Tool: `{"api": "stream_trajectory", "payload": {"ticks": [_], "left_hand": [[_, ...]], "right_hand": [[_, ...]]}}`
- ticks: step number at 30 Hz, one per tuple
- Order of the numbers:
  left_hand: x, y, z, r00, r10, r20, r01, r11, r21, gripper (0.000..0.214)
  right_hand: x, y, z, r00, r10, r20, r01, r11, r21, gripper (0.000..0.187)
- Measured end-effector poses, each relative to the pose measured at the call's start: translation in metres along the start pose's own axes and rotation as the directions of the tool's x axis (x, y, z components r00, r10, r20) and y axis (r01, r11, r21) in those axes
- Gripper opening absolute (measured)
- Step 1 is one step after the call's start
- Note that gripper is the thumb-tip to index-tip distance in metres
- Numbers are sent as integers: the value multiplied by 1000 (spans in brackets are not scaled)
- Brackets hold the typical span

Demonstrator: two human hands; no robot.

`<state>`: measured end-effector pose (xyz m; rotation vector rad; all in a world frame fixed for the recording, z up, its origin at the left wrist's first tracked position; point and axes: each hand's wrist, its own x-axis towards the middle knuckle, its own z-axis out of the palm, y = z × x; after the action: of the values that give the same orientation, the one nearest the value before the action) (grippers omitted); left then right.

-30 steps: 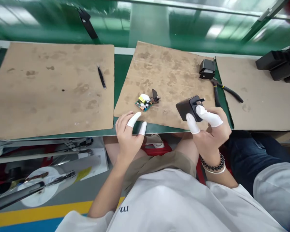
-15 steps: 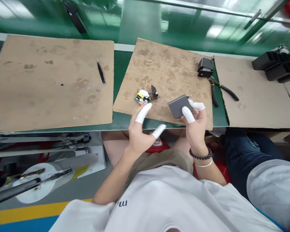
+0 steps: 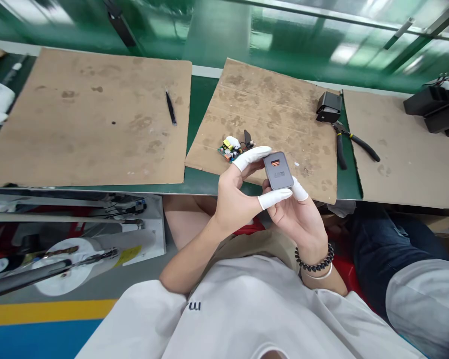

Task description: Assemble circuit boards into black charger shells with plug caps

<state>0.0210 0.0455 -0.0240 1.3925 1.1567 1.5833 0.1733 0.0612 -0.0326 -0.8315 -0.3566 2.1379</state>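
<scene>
From where I stand: L hand (image 3: 236, 197) & R hand (image 3: 297, 214) are both on the dk grey block (image 3: 279, 172), held over the near edge of the mid cardboard (image 3: 262, 99). Block is tilted, slotted end face up; slot shows orange inside, faint marking nearer the person, too small to read. L grip: index & thumb spread approx. the block's length, index tip at far left corner, thumb along near edge, block pinched betw. them. R grip: thumb against right side, fingers curled in at near left, partly hidden, so exact R contact beneath can't be told. White finger cots (image 3: 251, 157) on thumbs & L index; R wrist has dk beaded bracelet (image 3: 316, 263). Circuit bd (image 3: 230, 149) (yellow & white parts) lies on same cardboard, just beyond L index; small blk piece (image 3: 248, 138) beside its right end. Far right corner of that cardboard: blk housing (image 3: 329, 106), w/ pliers (image 3: 341, 148) just nearer, handles spread twd the person. Blk tweezers-like tool (image 3: 170, 107) on left cardboard (image 3: 90, 134), near its right edge. Right cardboard (image 3: 404, 159) carries blk blocks (image 3: 434, 102) at far right. Another person's jeans (image 3: 389, 254) at right, below bench level.
</scene>
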Motion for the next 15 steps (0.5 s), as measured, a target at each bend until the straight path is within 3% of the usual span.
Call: {"api": "stream_trajectory", "payload": {"ticks": [3,6,9,11,13,15], "left_hand": [[-1,0,-1,1000,-25,9,25,1000,-12,70],[-1,-5,-4,999,-29,22,30,999,-35,72],[1,-13,-9,997,26,71,-25,1000,-9,71],[2,-20,-14,991,77,111,-84,994,66,66],[1,-24,-18,984,101,144,-119,985,122,62],[-1,-28,-21,981,81,179,-98,991,87,62]], "right_hand": [[0,3,2,994,-109,-13,106,985,-137,25],[1,6,7,961,-276,-30,254,917,-308,28],[1,7,13,858,-513,-22,438,752,-493,39],[0,3,14,784,-619,57,517,598,-612,61],[0,-4,14,775,-609,170,531,480,-699,68],[0,-12,14,790,-557,254,525,403,-750,43]]}}
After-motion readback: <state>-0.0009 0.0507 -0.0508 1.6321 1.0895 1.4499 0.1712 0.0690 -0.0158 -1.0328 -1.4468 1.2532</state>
